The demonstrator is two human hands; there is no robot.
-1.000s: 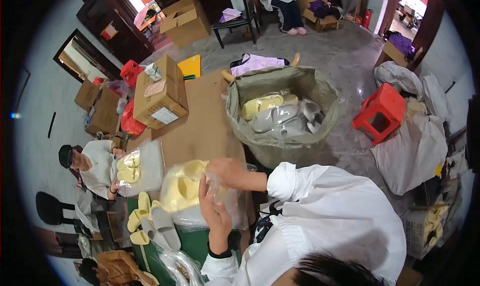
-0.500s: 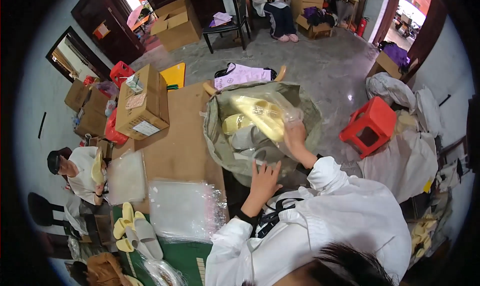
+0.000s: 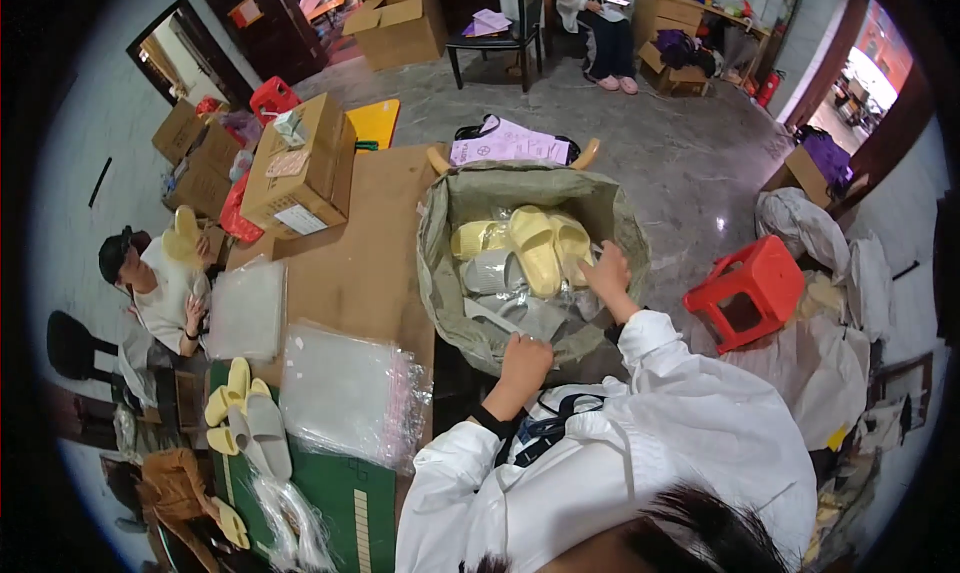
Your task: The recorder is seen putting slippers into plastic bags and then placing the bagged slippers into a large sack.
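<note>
yellow slippers [image 3: 536, 258]: held in sack [image 3: 436, 273] by bench's [image 3: 385, 243] right edge | right hand [image 3: 608, 273]: spread beside them, grip can't be told | left hand [image 3: 526, 363]: curled at sack's near rim, grip can't be told | risk: slippers may be tipped if rim is tugged

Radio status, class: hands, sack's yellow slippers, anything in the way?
Left hand at near rim of sack. Right hand beside yellow slippers inside. Grey slippers alongside, nothing visibly blocking.

Two yellow slippers [image 3: 537, 255], shiny with clear plastic, lie tilted inside the olive sack [image 3: 438, 278], just beside the right hand [image 3: 608, 275]; grey slippers [image 3: 490, 271] lie nearer to the left hand [image 3: 526, 363].
</note>
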